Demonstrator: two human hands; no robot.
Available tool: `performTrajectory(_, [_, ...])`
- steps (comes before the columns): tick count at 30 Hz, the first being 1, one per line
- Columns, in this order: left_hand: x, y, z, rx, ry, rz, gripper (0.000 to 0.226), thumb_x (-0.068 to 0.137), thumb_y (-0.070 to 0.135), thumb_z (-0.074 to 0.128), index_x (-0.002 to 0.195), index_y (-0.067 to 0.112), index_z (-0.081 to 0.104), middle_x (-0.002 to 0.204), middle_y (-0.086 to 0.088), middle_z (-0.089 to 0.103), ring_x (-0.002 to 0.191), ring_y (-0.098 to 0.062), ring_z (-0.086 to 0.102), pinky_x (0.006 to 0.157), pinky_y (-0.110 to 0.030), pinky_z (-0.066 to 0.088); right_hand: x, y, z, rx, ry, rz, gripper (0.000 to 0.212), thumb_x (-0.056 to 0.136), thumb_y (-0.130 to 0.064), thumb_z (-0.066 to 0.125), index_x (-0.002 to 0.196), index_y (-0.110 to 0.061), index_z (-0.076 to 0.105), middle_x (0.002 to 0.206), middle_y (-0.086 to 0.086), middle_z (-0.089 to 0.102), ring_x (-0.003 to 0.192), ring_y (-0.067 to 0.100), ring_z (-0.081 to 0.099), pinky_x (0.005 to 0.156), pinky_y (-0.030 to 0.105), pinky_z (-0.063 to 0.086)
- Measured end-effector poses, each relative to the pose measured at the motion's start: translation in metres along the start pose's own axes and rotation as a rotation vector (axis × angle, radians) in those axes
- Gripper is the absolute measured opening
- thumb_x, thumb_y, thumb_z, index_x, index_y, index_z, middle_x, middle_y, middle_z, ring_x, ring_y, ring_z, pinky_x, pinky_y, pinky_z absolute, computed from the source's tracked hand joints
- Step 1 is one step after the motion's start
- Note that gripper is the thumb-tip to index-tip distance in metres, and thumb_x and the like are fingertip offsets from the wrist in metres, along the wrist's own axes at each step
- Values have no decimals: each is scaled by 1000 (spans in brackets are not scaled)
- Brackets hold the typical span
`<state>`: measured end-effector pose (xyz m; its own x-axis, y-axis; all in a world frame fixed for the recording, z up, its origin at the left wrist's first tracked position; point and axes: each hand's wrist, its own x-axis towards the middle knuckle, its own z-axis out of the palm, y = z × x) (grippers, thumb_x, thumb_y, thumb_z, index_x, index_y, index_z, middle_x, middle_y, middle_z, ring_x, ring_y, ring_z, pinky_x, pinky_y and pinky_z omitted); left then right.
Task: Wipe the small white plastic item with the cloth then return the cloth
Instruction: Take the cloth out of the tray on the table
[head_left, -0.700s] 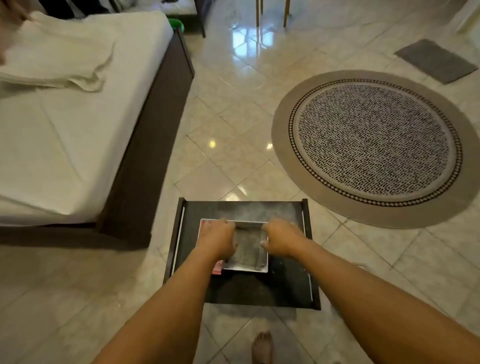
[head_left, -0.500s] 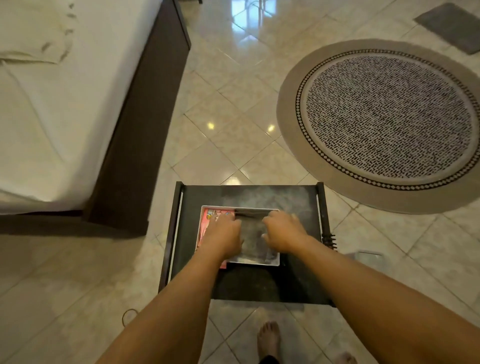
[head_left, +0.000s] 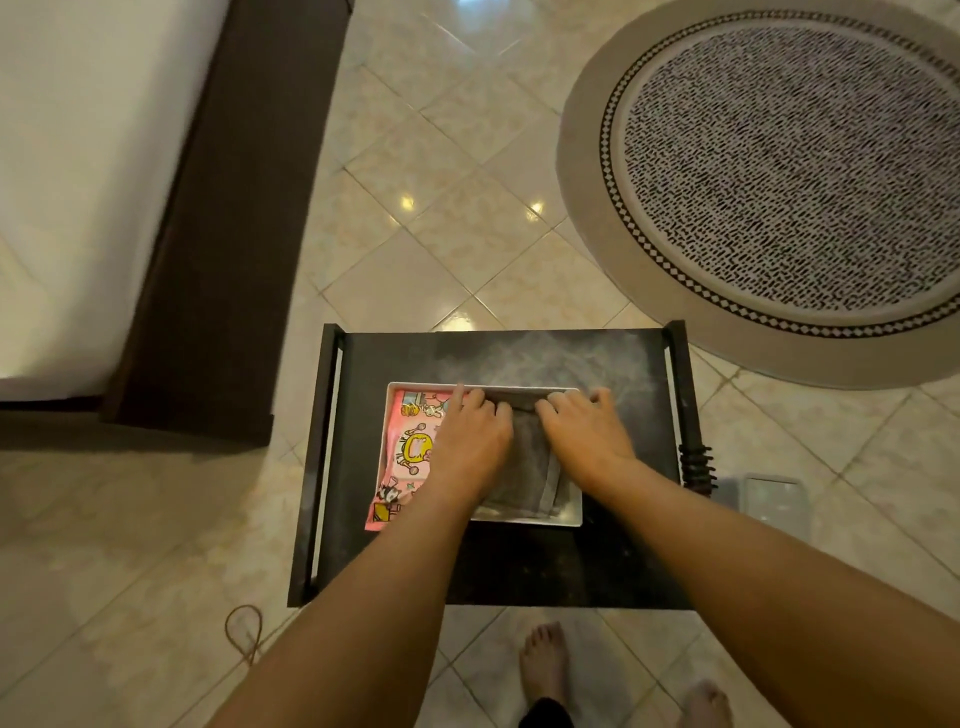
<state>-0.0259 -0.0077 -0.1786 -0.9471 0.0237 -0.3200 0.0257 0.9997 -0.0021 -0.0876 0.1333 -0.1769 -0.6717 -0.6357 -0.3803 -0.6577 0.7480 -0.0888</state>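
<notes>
— So what has changed over the last half second or so?

— Mostly the view: the camera has tipped down, and the bed has slid off toward ten o'clock. Both hands have crept to the far edge of the grey cloth (head_left: 524, 467). It lies folded in a shallow white tray (head_left: 569, 512) on the dark low table (head_left: 519, 566).

— And the hands themselves?

— The left hand (head_left: 470, 441) and right hand (head_left: 584, 436) lie palm down, close together, fingers curled at the fold at twelve o'clock. Whether they pinch the cloth or only press it cannot be told.

— Where is the white plastic item?

— Probably the tray itself, under the cloth; a pink cartoon-printed packet (head_left: 408, 457) sits at its nine o'clock side.

— Meaning for the task?

— Likely they are gathering the cloth to begin, or tucking it back; wiping is not evident.
</notes>
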Motion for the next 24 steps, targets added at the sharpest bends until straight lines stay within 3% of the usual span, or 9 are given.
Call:
performTrajectory(5, [11, 2, -2, -44, -13, -63, 13, 96, 14, 55, 109, 15, 55, 108, -7, 70, 121, -29, 50, 106, -52, 26, 5, -1, 3, 39, -9, 14, 28, 93, -15, 55, 120, -19, 53, 122, 3, 57, 121, 22, 50, 114, 51, 16])
performTrajectory(10, [11, 7, 5, -14, -25, -132, 18, 95, 14, 54, 113, 14, 54, 107, -7, 70, 118, -29, 50, 102, -51, 29, 3, -3, 9, -19, -20, 33, 35, 93, -15, 54, 129, -13, 52, 127, 6, 50, 128, 23, 42, 120, 55, 5])
performTrajectory(15, [12, 10, 9, 53, 24, -127, 18, 97, 12, 47, 109, 13, 59, 106, -8, 60, 102, -27, 51, 86, -40, 36, 2, -13, 15, 24, -1, 94, 26, 94, -10, 51, 120, -12, 59, 127, 9, 47, 127, 28, 37, 116, 52, 18])
performTrajectory(19, [10, 7, 4, 41, 70, -81, 13, 93, 13, 53, 101, 13, 63, 106, -7, 52, 100, -25, 45, 83, -36, 34, -3, -14, 10, 101, 19, 106, 30, 88, -10, 60, 118, -16, 58, 128, 5, 45, 129, 26, 35, 116, 49, 17])
performTrajectory(22, [2, -1, -6, -7, 92, -35, 15, 89, 18, 60, 105, 17, 60, 118, -5, 49, 111, -25, 43, 90, -39, 33, -10, -8, -7, 214, 22, 102, 20, 85, -11, 61, 102, -21, 58, 110, -1, 57, 117, 22, 45, 113, 44, 21])
performTrajectory(24, [-4, -8, -16, -83, 67, 2, 20, 90, 22, 61, 109, 20, 57, 123, -3, 55, 118, -24, 46, 101, -43, 29, -16, -1, -21, 378, -10, 114, 16, 84, -9, 60, 90, -22, 54, 96, -1, 61, 106, 22, 49, 104, 38, 32])
